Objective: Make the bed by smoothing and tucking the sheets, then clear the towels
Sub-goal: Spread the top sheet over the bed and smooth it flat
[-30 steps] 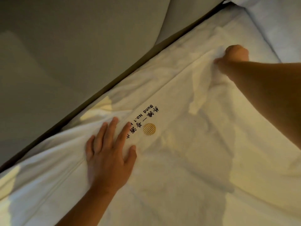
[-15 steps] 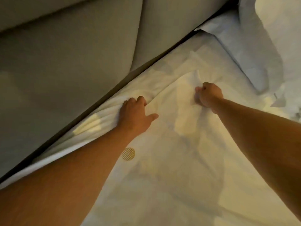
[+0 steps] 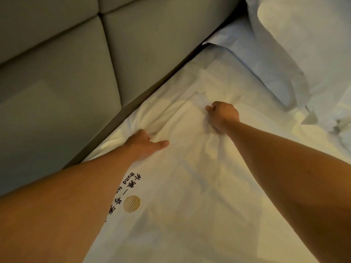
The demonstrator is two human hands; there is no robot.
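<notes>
A white top sheet [image 3: 190, 186] with a gold round logo [image 3: 131, 204] and black lettering covers the bed. My left hand [image 3: 144, 144] presses down at the sheet's edge near the headboard, fingers curled into the fold, thumb stretched out on top. My right hand [image 3: 222, 116] is a closed fist bunching a corner of the same sheet, which wrinkles around it. A second white layer [image 3: 171, 103] lies under the sheet's edge along the headboard. No towels are visible.
A grey padded headboard [image 3: 95, 73] fills the left and top, with a dark gap [image 3: 133, 111] between it and the mattress. White pillows [image 3: 284, 54] are stacked at the upper right. Crumpled white fabric [image 3: 340, 118] lies at the right edge.
My left hand went from lying flat by the logo to gripping the sheet's edge farther up. My right fist keeps its hold on the corner. The view shifted toward the pillows.
</notes>
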